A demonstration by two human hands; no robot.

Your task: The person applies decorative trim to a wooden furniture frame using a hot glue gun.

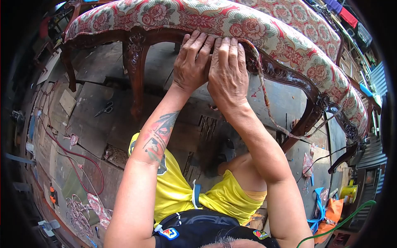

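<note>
Beyond the yellow shorts (175, 190), the left hand (192, 62) and right hand (228, 72) are placed side by side, fingers laid along the lower front edge of the floral seat (244, 27) (whether anything is pinched cannot be told). A frayed cord (267, 103) is draped down and rightward beside the right fingertips; the seat's length is set crosswise, its bowed front turned toward the body.

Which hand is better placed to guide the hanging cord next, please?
Probably the right hand: its fingers are at the edge of the seat, close to where the cord hangs. The left hand lies farther from it.
</note>
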